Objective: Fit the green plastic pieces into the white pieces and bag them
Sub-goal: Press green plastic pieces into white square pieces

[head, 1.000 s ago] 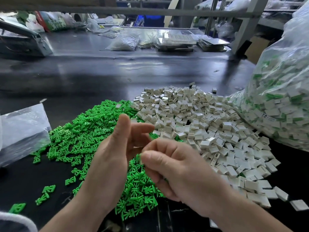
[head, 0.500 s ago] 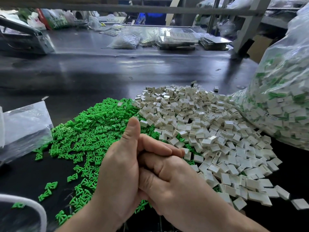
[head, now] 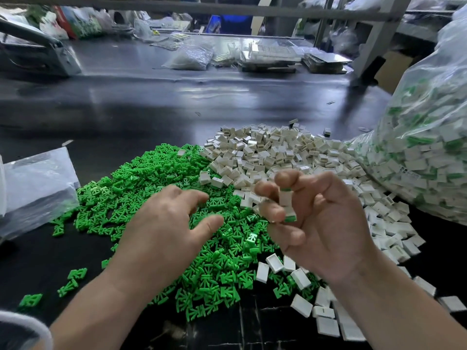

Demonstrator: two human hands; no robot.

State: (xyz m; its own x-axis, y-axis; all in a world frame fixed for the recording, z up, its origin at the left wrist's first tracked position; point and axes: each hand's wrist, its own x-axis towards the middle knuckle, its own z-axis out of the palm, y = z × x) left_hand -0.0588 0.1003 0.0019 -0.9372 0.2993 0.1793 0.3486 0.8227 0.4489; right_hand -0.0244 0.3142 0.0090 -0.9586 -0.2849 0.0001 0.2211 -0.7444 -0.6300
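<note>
- Dark, glossy work table (head: 126, 117) in a cluttered workshop. Along its far side, left to right: a grey machine (head: 38, 54), a small clear pouch (head: 189, 58) and flat trays (head: 267, 58). A grey frame post (head: 379, 34) stands at the far right.
- Far left, at the table edge: a clear plastic bag (head: 38, 188) lying slumped. I cannot tell what it holds.
- Just beside it spreads the heap of green pieces (head: 141, 188), loose on the table, with a few strays near the lower left corner.
- Left hand (head: 164, 231): palm down over the green heap, fingers spread and relaxed, nothing in its grasp. It covers part of the heap.
- Right hand (head: 321, 223): raised above the seam where the two heaps meet, fingers curled. Thumb and fingers pinch fitted pieces (head: 285, 200), white bodies with green showing at the ends. They are blurred, so I cannot count them.
- Behind and right of that hand: the heap of white pieces (head: 278, 152), touching the green heap and trailing toward me along the right side. Some white ones lie among the green near my wrist.
- Far right: a large clear sack (head: 417, 157), bulging with white pieces that show green. Its lower side rests against the white heap.
</note>
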